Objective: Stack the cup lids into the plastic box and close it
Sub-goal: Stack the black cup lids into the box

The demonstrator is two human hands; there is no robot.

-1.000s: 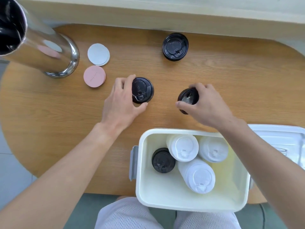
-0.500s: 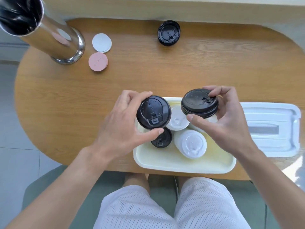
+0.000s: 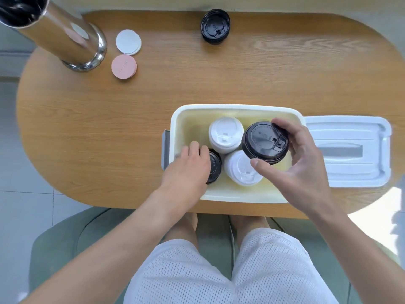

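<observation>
A white plastic box [image 3: 236,109] stands open at the table's near edge. Inside are two stacks of white cup lids [image 3: 225,134] [image 3: 242,170] and a black lid stack [image 3: 214,166] at the near left. My left hand [image 3: 188,165] reaches down into the box and holds a black lid on that black stack, covering most of it. My right hand [image 3: 295,159] grips another black lid [image 3: 264,142] between thumb and fingers above the box's right half. One more black lid [image 3: 215,26] lies at the table's far edge. The box's white cover [image 3: 348,150] lies to the right.
A tall steel cylinder [image 3: 57,34] stands at the far left of the wooden table [image 3: 109,128]. Beside it lie a white round coaster stack [image 3: 128,42] and a pink one [image 3: 124,66]. My legs and a green seat are below the table's near edge.
My left hand has gone down into the box with its black lid, onto the black stack. My right hand carried its lid a little right, over the box.
</observation>
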